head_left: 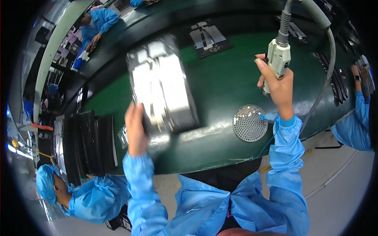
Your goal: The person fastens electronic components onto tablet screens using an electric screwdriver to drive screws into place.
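My left hand (pixel 136 126) is closed on the near left edge of a flat black panel with silver plates (pixel 170 84). The panel is tilted above the green bench and blurred by motion. In my right hand (pixel 280 88) is a pale electric screwdriver (pixel 278 57), its handle gripped with the tip pointing down. A grey spring sleeve and cable run up from its top. Below that hand lies a round tray full of small holes (pixel 250 131), with loose screws along its far side. A blue wrist strap (pixel 268 117) circles my right wrist.
Another black panel with silver plates (pixel 208 37) lies at the far side of the green bench (pixel 220 86). Black panels stand in a row at left (pixel 88 141). Dark strips (pixel 332 78) lie at right. A grey cable (pixel 328 67) hangs beside my right arm. Co-workers sit around.
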The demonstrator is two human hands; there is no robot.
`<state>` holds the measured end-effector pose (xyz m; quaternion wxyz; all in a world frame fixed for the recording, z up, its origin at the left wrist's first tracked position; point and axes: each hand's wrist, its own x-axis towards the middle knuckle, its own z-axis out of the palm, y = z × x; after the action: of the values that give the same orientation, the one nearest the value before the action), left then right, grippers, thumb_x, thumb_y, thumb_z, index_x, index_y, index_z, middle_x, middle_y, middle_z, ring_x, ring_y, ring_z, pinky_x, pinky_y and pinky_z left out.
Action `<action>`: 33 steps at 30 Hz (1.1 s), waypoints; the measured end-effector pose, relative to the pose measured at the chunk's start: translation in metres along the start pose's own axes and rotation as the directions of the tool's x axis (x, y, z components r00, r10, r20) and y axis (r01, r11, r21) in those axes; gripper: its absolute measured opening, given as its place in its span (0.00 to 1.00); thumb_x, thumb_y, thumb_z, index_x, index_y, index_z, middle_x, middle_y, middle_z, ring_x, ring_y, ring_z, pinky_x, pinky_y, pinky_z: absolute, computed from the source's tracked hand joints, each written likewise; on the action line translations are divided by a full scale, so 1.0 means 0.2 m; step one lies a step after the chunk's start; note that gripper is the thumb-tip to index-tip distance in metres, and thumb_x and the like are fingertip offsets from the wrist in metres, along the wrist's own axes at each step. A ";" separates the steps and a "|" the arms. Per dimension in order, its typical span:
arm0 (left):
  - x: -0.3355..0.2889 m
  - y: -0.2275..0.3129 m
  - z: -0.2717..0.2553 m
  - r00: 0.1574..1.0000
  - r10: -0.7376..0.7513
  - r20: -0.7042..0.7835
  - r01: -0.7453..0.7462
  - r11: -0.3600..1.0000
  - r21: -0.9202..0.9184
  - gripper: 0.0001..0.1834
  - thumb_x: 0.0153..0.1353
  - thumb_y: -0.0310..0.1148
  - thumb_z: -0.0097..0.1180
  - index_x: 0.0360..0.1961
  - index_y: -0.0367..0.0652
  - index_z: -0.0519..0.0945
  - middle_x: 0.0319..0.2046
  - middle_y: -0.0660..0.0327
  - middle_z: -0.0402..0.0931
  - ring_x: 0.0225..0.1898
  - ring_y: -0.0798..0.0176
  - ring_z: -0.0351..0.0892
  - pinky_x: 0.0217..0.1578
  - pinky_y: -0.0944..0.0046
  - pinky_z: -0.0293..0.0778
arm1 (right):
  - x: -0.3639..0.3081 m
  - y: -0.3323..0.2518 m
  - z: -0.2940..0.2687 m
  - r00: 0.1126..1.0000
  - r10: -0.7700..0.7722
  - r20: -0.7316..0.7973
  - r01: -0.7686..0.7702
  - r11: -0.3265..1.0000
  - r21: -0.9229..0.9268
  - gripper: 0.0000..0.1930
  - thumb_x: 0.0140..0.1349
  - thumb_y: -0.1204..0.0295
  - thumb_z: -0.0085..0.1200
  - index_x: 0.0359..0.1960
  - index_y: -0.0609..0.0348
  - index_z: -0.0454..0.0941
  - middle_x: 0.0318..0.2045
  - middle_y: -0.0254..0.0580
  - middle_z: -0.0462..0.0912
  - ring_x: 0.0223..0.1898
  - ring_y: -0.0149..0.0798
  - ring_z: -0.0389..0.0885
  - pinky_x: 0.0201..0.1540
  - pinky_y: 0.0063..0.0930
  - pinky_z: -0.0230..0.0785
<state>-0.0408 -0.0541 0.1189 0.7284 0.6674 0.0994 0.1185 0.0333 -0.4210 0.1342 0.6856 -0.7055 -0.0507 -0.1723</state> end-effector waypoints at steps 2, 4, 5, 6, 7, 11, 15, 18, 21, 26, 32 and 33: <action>0.49 -0.02 -0.10 0.999 0.002 0.038 -0.002 1.000 0.004 0.17 0.71 0.38 0.55 0.52 0.36 0.77 0.45 0.61 0.80 0.45 0.67 0.79 0.47 0.64 0.75 | 0.01 -0.01 0.02 1.000 -0.001 -0.012 0.001 0.999 0.038 0.16 0.62 0.66 0.66 0.46 0.64 0.81 0.23 0.31 0.79 0.19 0.23 0.75 0.22 0.18 0.67; 1.01 -0.20 -0.26 0.998 -0.056 0.021 0.056 0.998 -0.004 0.19 0.70 0.40 0.57 0.53 0.37 0.76 0.45 0.60 0.80 0.45 0.64 0.80 0.47 0.61 0.76 | 0.02 0.00 0.00 1.000 0.005 -0.019 -0.004 0.998 0.061 0.17 0.62 0.67 0.66 0.48 0.65 0.80 0.26 0.32 0.80 0.21 0.22 0.75 0.23 0.19 0.69; 1.21 -0.30 -0.32 0.995 -0.096 -0.017 0.096 0.995 0.005 0.20 0.69 0.40 0.58 0.54 0.36 0.75 0.45 0.59 0.80 0.45 0.62 0.80 0.47 0.59 0.77 | 0.02 0.01 -0.01 0.999 0.000 -0.038 0.003 0.998 0.060 0.17 0.62 0.67 0.66 0.48 0.65 0.80 0.26 0.32 0.80 0.21 0.22 0.75 0.23 0.19 0.69; 1.35 -0.39 -0.32 0.986 -0.165 -0.013 0.166 0.986 0.018 0.19 0.69 0.39 0.58 0.54 0.37 0.75 0.44 0.58 0.80 0.44 0.61 0.80 0.47 0.58 0.77 | 0.02 0.03 -0.04 0.998 -0.015 -0.058 0.018 0.999 0.044 0.18 0.62 0.67 0.66 0.48 0.65 0.80 0.27 0.32 0.81 0.22 0.22 0.75 0.23 0.19 0.70; 1.47 -0.44 -0.33 0.973 -0.230 -0.022 0.230 0.972 0.036 0.19 0.69 0.38 0.58 0.54 0.37 0.74 0.43 0.58 0.80 0.44 0.59 0.81 0.47 0.57 0.77 | 0.02 0.05 -0.05 0.997 -0.030 -0.070 0.033 0.999 0.035 0.18 0.62 0.67 0.66 0.49 0.66 0.80 0.28 0.33 0.81 0.23 0.22 0.75 0.23 0.19 0.70; 1.76 -0.47 -0.49 0.983 -0.186 0.007 0.151 0.819 0.554 0.14 0.67 0.33 0.55 0.51 0.40 0.77 0.43 0.52 0.80 0.47 0.49 0.80 0.51 0.53 0.76 | 0.04 0.05 -0.09 0.995 -0.028 -0.099 0.030 0.999 0.022 0.19 0.61 0.69 0.66 0.51 0.67 0.79 0.35 0.35 0.81 0.26 0.21 0.76 0.23 0.19 0.70; 1.72 -0.48 0.14 0.714 0.666 0.216 -0.344 0.064 0.937 0.20 0.57 0.48 0.60 0.36 0.40 0.82 0.38 0.45 0.81 0.46 0.37 0.78 0.46 0.44 0.75 | 0.05 0.07 -0.13 0.991 -0.013 -0.132 0.010 1.000 -0.024 0.19 0.60 0.70 0.67 0.50 0.66 0.79 0.37 0.35 0.81 0.26 0.22 0.76 0.23 0.19 0.70; 1.56 -0.40 0.73 0.960 -0.248 0.127 -0.018 0.398 0.917 0.50 0.53 0.76 0.52 0.49 0.31 0.82 0.52 0.38 0.79 0.54 0.42 0.80 0.52 0.52 0.77 | 0.05 0.08 -0.12 0.991 -0.025 -0.130 0.020 0.999 -0.042 0.18 0.60 0.72 0.67 0.50 0.66 0.80 0.35 0.35 0.81 0.26 0.22 0.76 0.23 0.18 0.70; 1.75 -0.62 0.82 0.986 -0.151 0.072 -0.016 0.341 0.940 0.63 0.46 0.76 0.62 0.64 0.24 0.69 0.64 0.40 0.70 0.66 0.43 0.70 0.66 0.57 0.66 | 0.05 0.04 -0.05 0.995 -0.024 -0.094 0.030 0.998 0.060 0.16 0.60 0.73 0.66 0.49 0.66 0.80 0.34 0.35 0.81 0.27 0.22 0.76 0.23 0.18 0.70; 1.73 -0.62 1.01 0.938 -0.344 0.054 0.199 0.656 0.728 0.50 0.46 0.55 0.76 0.60 0.24 0.73 0.62 0.38 0.72 0.64 0.43 0.72 0.63 0.55 0.67 | 0.03 0.07 -0.09 0.995 -0.038 -0.095 0.035 0.999 -0.025 0.15 0.61 0.74 0.66 0.47 0.66 0.80 0.31 0.34 0.80 0.26 0.22 0.75 0.25 0.19 0.69; 1.67 -0.54 0.88 0.945 0.324 -0.040 -0.219 0.721 0.657 0.31 0.58 0.41 0.61 0.56 0.28 0.73 0.55 0.33 0.75 0.58 0.38 0.76 0.59 0.52 0.73 | 0.03 0.13 -0.01 0.975 -0.191 -0.111 0.190 0.982 -0.021 0.17 0.61 0.68 0.68 0.48 0.64 0.81 0.31 0.33 0.80 0.27 0.23 0.75 0.28 0.20 0.68; 1.71 -0.48 0.67 0.913 0.407 0.035 -0.314 0.647 0.695 0.29 0.57 0.42 0.62 0.52 0.28 0.76 0.52 0.32 0.77 0.56 0.35 0.77 0.57 0.50 0.73 | 0.02 0.10 0.05 0.954 -0.274 -0.119 0.275 0.961 -0.002 0.18 0.61 0.66 0.68 0.49 0.63 0.81 0.29 0.33 0.80 0.25 0.23 0.75 0.27 0.20 0.68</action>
<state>0.3302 -0.0849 0.0406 0.3827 0.8861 0.0464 0.2571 0.0452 -0.4139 0.1156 0.6619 -0.6752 -0.1089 -0.3068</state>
